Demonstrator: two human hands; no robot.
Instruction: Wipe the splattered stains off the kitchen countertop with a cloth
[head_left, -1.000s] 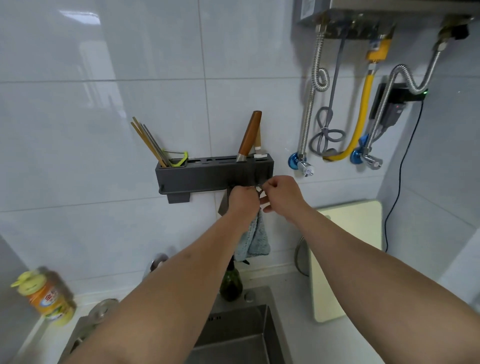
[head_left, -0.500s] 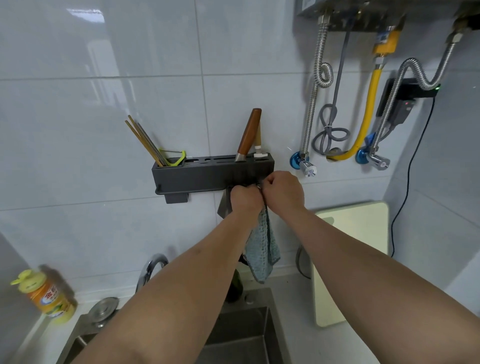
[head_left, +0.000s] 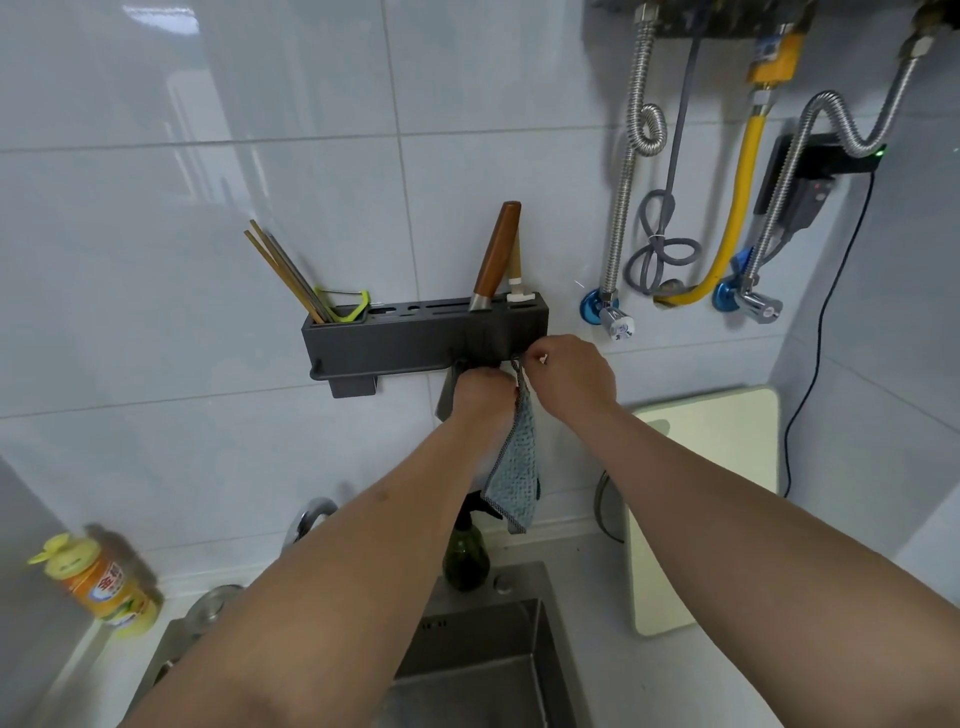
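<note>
the blue-grey cloth (head_left: 514, 462) hangs straight down from the right end of the dark wall rack (head_left: 423, 340), its top corner at the rack's underside and its lower edge above the sink (head_left: 483, 670). your left hand (head_left: 480, 392) is closed just below the rack, touching the cloth's upper left edge; whether its fingers actually hold the fabric cannot be told. your right hand (head_left: 571, 376) sits just right of the cloth's top, fingers pinched narrow at the hanging corner beside a small white piece. in the rack: a wooden-handled knife (head_left: 496, 257) near the right end, chopsticks (head_left: 288, 273) and a green peeler (head_left: 348, 306) at the left end. below the rack, a dark green bottle (head_left: 465, 564) stands at the sink's back edge. right of the rack, a pale cutting board (head_left: 706, 509) leans on the wall over the tabletop (head_left: 592, 571). far below-left of the rack stands a yellow-capped detergent bottle (head_left: 104, 587).
</note>
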